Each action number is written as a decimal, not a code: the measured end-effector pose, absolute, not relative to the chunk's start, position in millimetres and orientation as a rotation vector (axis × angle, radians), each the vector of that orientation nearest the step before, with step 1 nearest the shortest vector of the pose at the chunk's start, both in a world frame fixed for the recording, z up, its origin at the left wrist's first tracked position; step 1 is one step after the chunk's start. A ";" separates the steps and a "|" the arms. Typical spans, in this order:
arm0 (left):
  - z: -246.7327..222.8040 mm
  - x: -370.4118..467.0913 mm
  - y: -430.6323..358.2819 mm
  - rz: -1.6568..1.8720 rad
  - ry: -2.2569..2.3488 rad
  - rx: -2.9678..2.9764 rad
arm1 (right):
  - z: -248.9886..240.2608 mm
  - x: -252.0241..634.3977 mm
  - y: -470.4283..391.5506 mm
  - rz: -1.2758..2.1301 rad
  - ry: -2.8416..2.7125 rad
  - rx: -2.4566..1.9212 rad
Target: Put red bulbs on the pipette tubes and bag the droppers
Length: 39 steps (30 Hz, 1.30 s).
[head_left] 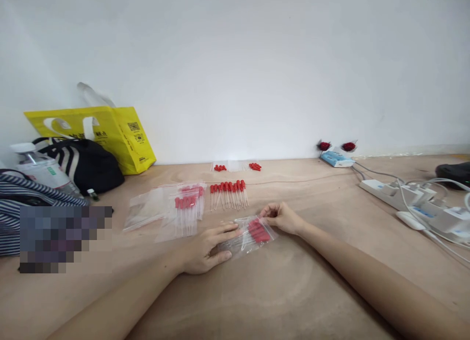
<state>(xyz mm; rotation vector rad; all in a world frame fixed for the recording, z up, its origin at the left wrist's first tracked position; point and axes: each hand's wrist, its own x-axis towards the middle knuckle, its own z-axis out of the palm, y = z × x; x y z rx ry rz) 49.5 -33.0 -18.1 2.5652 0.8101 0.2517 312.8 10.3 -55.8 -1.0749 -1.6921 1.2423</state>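
A clear zip bag (244, 244) lies on the wooden table in front of me, with several red-bulbed glass droppers (259, 230) inside, their bulbs toward the right. My left hand (211, 247) rests on the bag's left part, fingers stretched out and apart. At the bag's upper right corner, my right hand (281, 217) pinches the edge with curled fingers. Just beyond, a row of loose red-bulbed droppers (228, 193) lies side by side. Left of them are filled bags of droppers (185, 210), overlapping flat clear bags (147, 207).
Small bags with red bulbs (255, 166) lie by the wall. At left stand a yellow bag (110, 134), a black bag (97, 166), a bottle (47, 168) and a striped cloth item (22, 198). A tissue pack (337, 158) and a cabled power strip (411, 200) are at right.
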 end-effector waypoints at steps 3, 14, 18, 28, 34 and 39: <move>-18.0 49.6 -32.9 0.242 0.806 2.572 | -52.9 314.8 9.4 1.351 -1.597 -1.029; -18.5 49.6 -32.4 0.229 0.793 2.580 | -56.3 306.7 4.7 1.382 -1.558 -0.930; -18.1 50.0 -33.0 0.263 0.792 2.560 | -55.3 307.0 3.3 1.125 -1.760 -1.049; -20.6 51.6 -31.4 0.268 0.738 2.629 | -62.5 306.8 8.0 0.895 -1.757 -1.214; -16.6 51.7 -31.0 0.146 0.734 2.666 | -52.1 322.0 0.8 0.794 -1.829 -1.160; -13.1 53.3 -33.6 0.147 0.813 2.685 | -42.0 323.7 -13.1 0.672 -1.800 -1.550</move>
